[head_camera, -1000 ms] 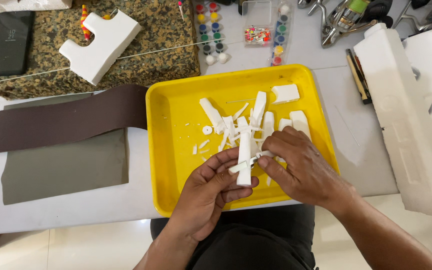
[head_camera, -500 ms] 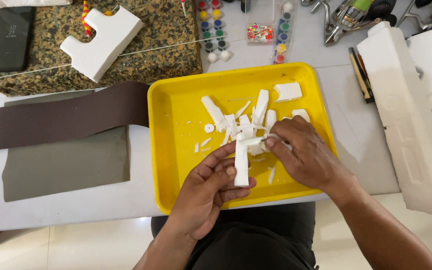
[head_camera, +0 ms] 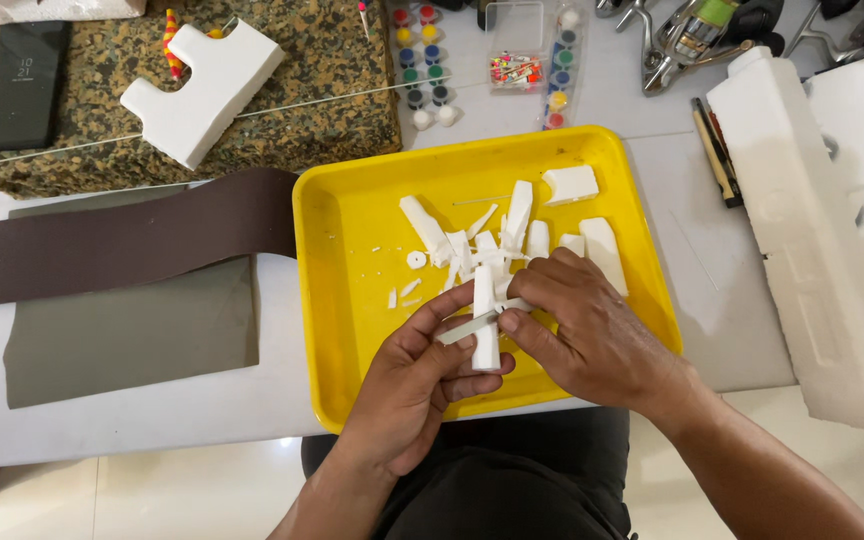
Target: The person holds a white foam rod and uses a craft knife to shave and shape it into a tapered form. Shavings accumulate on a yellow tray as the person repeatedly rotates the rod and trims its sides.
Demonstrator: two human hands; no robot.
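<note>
While gripped by both hands, white foam strip above yellow tray, foam offcuts crowding behind.

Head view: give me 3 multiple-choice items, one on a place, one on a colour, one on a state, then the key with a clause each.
1. Where does the large notched white foam block lie?
A. inside the tray
B. on the speckled stone slab
C. on the grey sheet

2. What colour is the tray that holds the white foam scraps?
A. yellow
B. blue
C. black

3. What is the left hand doing?
A. resting flat on the table
B. holding the phone
C. gripping a white foam bar over the tray

Key: 1 B, the block sits on the slab, outside the tray. 2 A, the rim and floor are yellow. 3 C, its fingers close round the bar, which the right hand also touches, pinching a thin strip across it.
</note>
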